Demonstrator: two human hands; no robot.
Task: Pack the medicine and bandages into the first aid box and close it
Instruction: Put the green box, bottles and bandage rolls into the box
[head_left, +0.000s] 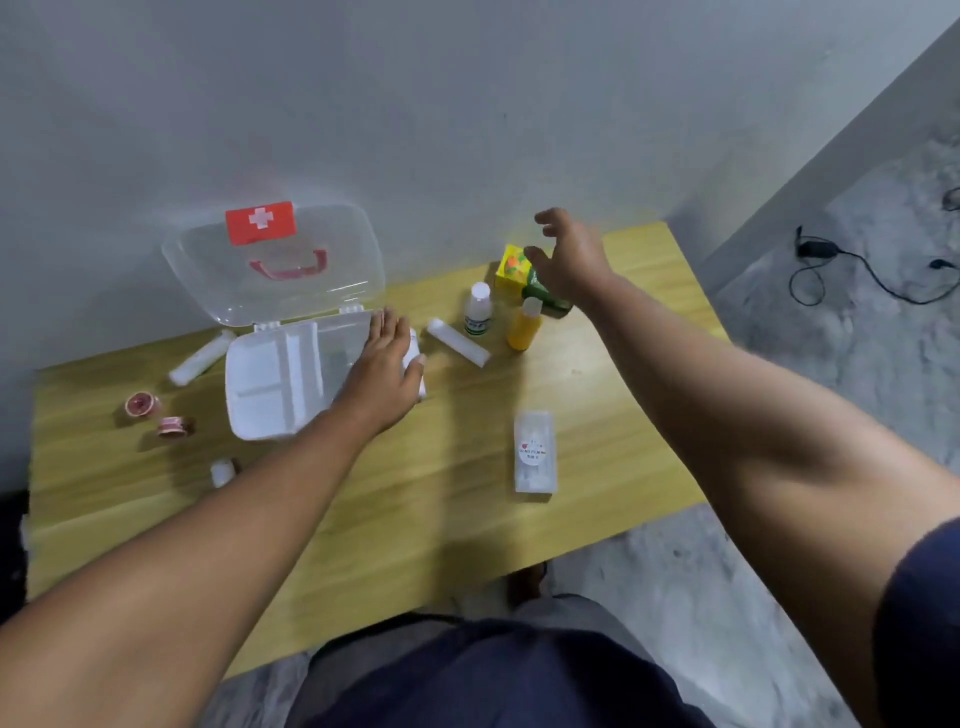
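Observation:
The first aid box stands open on the wooden table: its clear lid with a red cross label leans back against the wall, and its white divided base lies flat. My left hand rests flat on the base's right edge, thumb beside a white item that is mostly hidden. My right hand hovers with fingers spread over a yellow and green carton. A white bottle, a yellow bottle and a white bandage roll lie between my hands.
Left of the box lie another bandage roll, two pink tape rolls and a small white bottle. A clear plastic case lies toward the table's front right. The wall runs close behind.

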